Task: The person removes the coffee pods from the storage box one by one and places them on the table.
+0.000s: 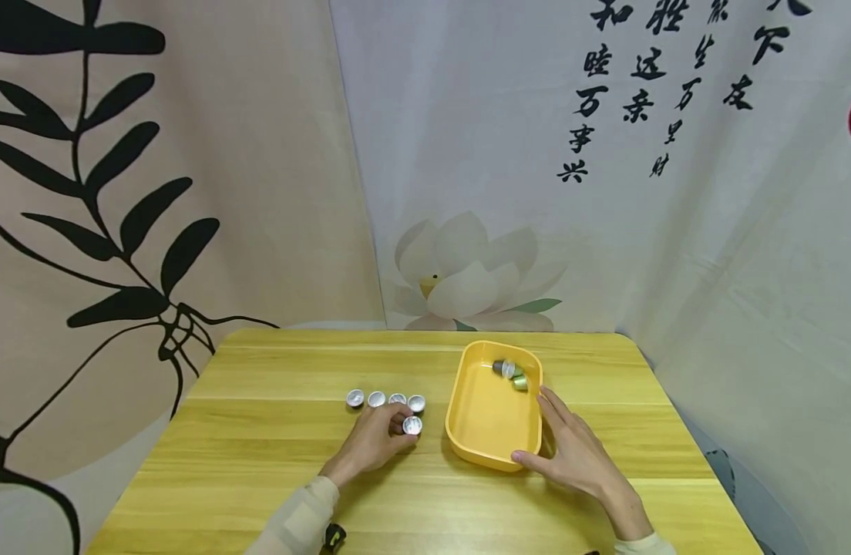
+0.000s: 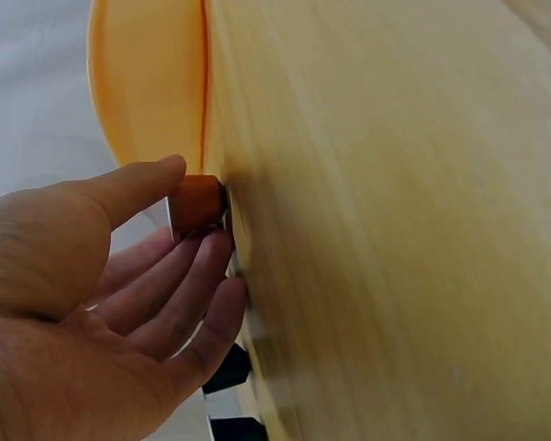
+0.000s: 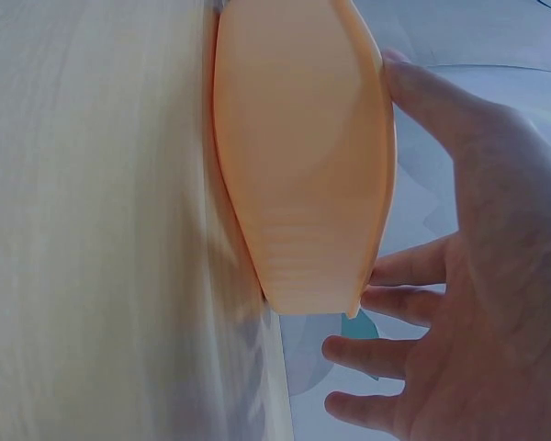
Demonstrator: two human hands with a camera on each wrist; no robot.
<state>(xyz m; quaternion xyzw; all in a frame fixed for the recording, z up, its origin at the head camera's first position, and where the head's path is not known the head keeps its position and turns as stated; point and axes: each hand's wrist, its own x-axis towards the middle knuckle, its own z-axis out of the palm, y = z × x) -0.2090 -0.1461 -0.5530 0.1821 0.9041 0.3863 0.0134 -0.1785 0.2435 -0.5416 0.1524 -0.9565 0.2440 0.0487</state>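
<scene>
On the wooden table (image 1: 273, 462), my left hand (image 1: 401, 428) pinches a small capsule (image 1: 412, 425) with a silver foil top, just in front of a row of several like capsules (image 1: 386, 398). In the left wrist view the thumb and fingers of my left hand (image 2: 197, 219) close round the capsule's orange-brown body (image 2: 200, 197). My right hand (image 1: 550, 435) lies with straight fingers along the right side of a yellow tray (image 1: 488, 455), thumb at its near rim. The tray holds a few capsules (image 1: 510, 371) at its far end. In the right wrist view my right hand (image 3: 422, 184) is spread beside the tray (image 3: 303, 156).
Printed cloth backdrops hang behind and to both sides of the table. The table's far edge (image 1: 425, 331) runs just behind the tray, and the right edge (image 1: 696, 447) lies close to my right hand. Bare wood stretches to the left (image 1: 245, 432).
</scene>
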